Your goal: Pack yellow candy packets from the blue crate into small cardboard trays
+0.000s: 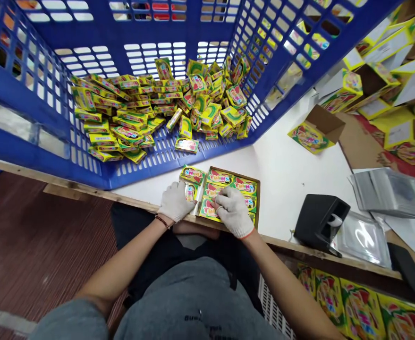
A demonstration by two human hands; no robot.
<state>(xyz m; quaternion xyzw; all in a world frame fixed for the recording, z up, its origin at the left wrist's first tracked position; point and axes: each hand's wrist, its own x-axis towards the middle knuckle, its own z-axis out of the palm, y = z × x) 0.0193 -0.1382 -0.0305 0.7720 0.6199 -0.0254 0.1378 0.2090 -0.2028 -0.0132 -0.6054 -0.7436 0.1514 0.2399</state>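
Note:
My left hand, in a white knit glove, is at the table's front edge, fingers and thumb bent round a small yellow-green printed box. Another such box lies just beyond it. To the right is an open shallow carton, where similar boxes lie flat in rows. My right hand, gloved too, is over this carton. Its fingers are drawn together, their tips down on a box at the left side. Whether they pinch anything is hidden.
A big blue slatted crate lies on its side behind, with heaped small boxes inside. To the right are a black tape dispenser, clear plastic sleeves and open empty cartons. Filled cartons sit below the table edge.

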